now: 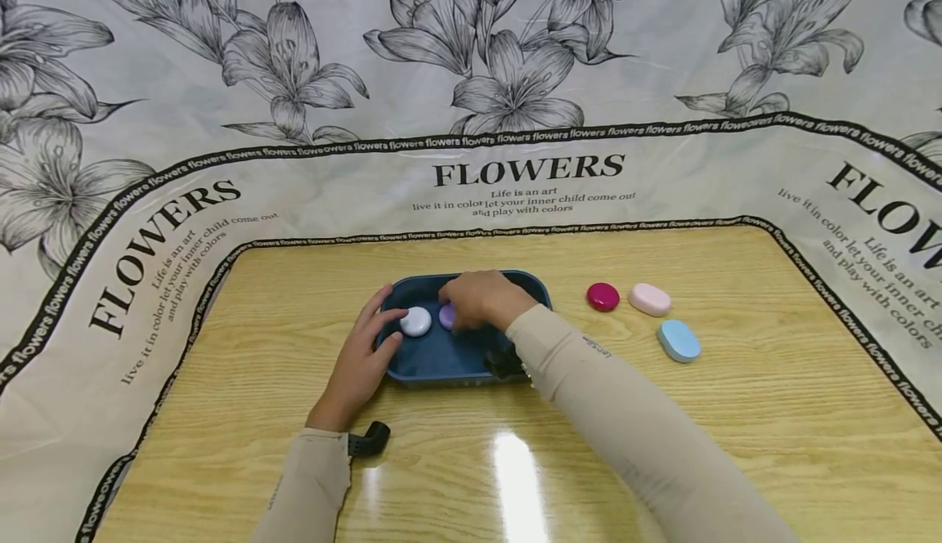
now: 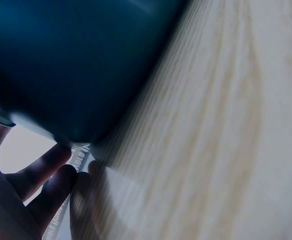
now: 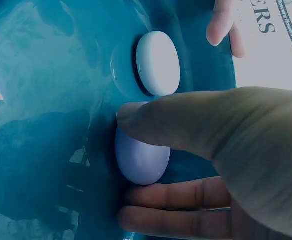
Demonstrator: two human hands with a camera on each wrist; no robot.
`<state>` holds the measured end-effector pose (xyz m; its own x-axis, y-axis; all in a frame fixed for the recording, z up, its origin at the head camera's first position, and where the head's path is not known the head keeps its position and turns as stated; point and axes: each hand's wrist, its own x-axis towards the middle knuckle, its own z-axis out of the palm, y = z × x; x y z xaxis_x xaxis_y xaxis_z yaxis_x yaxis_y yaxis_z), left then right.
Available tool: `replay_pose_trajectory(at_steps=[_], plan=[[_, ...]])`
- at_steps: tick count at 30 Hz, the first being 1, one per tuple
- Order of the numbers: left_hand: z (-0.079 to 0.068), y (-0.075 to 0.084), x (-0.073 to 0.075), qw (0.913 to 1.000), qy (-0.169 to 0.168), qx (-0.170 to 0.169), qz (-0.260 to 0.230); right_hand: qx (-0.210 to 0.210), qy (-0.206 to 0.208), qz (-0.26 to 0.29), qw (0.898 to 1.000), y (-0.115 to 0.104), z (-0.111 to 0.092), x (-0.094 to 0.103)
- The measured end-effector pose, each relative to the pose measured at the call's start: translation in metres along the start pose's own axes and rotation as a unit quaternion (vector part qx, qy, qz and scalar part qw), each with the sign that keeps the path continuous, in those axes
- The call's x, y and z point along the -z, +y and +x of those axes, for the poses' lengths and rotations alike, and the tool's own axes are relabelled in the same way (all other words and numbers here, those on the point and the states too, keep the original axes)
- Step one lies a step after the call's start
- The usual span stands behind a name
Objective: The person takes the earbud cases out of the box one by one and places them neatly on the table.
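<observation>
A dark blue tray [image 1: 441, 367] with rounded corners sits on the table. My left hand [image 1: 363, 348] holds its left end, with some fingertips over the rim and others against the outer wall in the left wrist view. Inside the tray lies a white oval soap bar [image 1: 416, 321], close to the left fingertips. Beside it is a purple soap bar [image 3: 142, 162], which my right hand [image 1: 482, 298] pinches between the thumb on one side and the fingers on the other. The right hand hides part of the purple bar and the tray's right side.
To the right of the tray lie a dark red soap bar [image 1: 603, 297], a pale pink one [image 1: 650, 299] and a light blue one [image 1: 679, 341]. The wooden table [image 1: 257, 379] is bordered at the back and sides by a flower-printed cloth [image 1: 331, 191].
</observation>
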<state>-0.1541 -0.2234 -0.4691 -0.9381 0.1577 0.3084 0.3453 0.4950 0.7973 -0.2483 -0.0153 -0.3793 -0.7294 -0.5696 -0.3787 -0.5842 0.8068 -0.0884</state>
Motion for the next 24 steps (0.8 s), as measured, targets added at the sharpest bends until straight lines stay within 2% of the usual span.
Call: replay_pose_trajectory(at_steps=[12,24], plan=[[0.000,-0.001,0.000,0.9999,0.003,-0.008,-0.009,0.011,0.002,-0.021,1.000,0.000,0.000,0.002],[0.000,-0.002,0.000,0.9999,0.003,-0.012,-0.005,0.026,0.027,0.000,0.999,0.004,-0.012,0.007]])
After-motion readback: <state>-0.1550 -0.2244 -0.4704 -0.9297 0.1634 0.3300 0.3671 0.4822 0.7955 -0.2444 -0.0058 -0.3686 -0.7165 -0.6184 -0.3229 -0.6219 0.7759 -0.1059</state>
